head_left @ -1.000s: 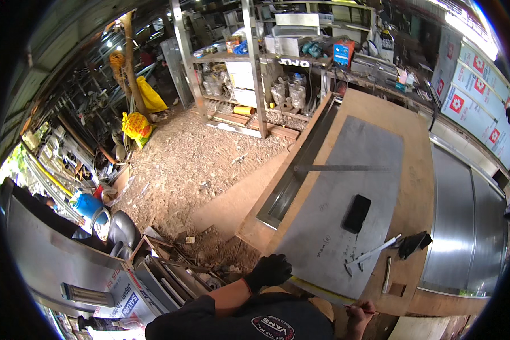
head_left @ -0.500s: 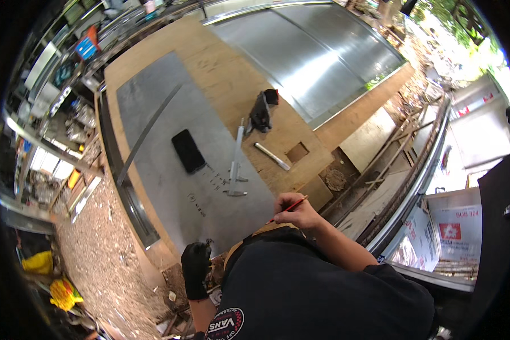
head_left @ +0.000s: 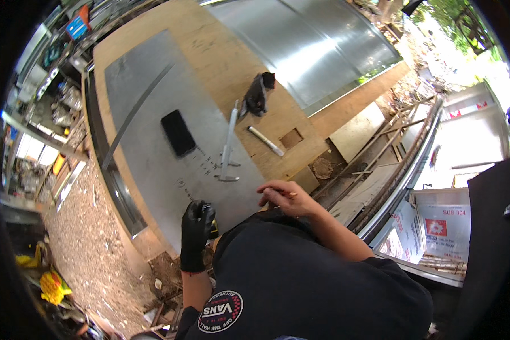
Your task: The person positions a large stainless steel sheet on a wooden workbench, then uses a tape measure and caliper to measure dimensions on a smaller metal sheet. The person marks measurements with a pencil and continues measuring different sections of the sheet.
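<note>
My left hand (head_left: 196,233), in a black glove, is closed over the near edge of a grey metal sheet (head_left: 153,62). Beside its fingers shows a small dark and yellow object (head_left: 214,228), too hidden to name. My bare right hand (head_left: 286,198) is at the sheet's near right corner, fingers bent around a slim pencil (head_left: 292,194), mostly hidden by the hand. On the sheet lie a black phone (head_left: 178,132), a vernier caliper (head_left: 228,141) reaching onto the plywood, a thin metal strip (head_left: 137,116) and some handwritten marks.
The sheet rests on a plywood board (head_left: 209,62). A dark crumpled glove (head_left: 257,96) and a white marker (head_left: 266,140) lie there, near a square cutout (head_left: 292,138). Shiny sheet metal (head_left: 317,51) covers the far right. Metal rails (head_left: 114,164) run along the left side.
My left hand has risen farther over the sheet, and the yellow part beside it now shows. My right hand has shifted left and up, turning the pencil mostly out of sight. The view has moved slightly.
</note>
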{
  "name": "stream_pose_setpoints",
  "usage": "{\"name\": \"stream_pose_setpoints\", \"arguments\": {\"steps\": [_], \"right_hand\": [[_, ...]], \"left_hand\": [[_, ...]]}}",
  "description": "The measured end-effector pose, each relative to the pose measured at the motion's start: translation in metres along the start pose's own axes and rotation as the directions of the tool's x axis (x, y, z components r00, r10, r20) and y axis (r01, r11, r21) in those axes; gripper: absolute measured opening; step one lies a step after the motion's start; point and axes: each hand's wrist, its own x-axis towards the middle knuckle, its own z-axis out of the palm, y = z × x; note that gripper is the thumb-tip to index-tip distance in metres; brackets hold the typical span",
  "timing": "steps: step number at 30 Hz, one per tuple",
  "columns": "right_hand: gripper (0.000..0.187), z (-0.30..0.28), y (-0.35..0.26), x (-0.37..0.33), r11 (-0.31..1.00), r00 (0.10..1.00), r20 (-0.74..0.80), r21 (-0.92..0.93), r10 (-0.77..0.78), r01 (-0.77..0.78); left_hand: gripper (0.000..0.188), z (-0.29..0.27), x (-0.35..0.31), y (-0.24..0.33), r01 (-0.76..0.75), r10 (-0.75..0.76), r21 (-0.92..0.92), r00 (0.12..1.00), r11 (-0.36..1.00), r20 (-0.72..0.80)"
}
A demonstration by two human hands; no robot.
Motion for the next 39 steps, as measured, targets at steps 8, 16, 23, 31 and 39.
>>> {"name": "stream_pose_setpoints", "arguments": {"steps": [8,16,23,31,39], "right_hand": [[0.030,0.004,-0.004,0.010,0.997,0.996,-0.049,-0.007,0.077,-0.077],[0.028,0.009,0.008,0.049,0.873,0.988,-0.116,-0.487,-0.103,0.034],[0.028,0.011,-0.005,0.114,0.529,0.899,0.073,-0.787,-0.432,0.318],[0.040,-0.023,0.010,0.188,0.053,0.778,0.518,-0.820,-0.356,0.570],[0.026,-0.029,0.001,0.207,0.045,0.712,0.628,-0.739,-0.315,0.672]], "left_hand": [[0.033,-0.005,-0.011,0.017,0.281,-0.265,-0.247,0.959,0.927,0.098],[0.064,-0.002,-0.004,-0.006,0.031,0.328,0.815,0.906,0.578,-0.267],[0.057,-0.022,-0.009,-0.028,0.194,0.361,0.891,0.863,0.410,-0.354],[0.052,-0.031,-0.016,-0.046,0.101,0.450,0.858,0.817,0.504,-0.361],[0.061,-0.016,-0.041,-0.040,0.149,0.561,0.894,0.732,0.423,-0.387]]}}
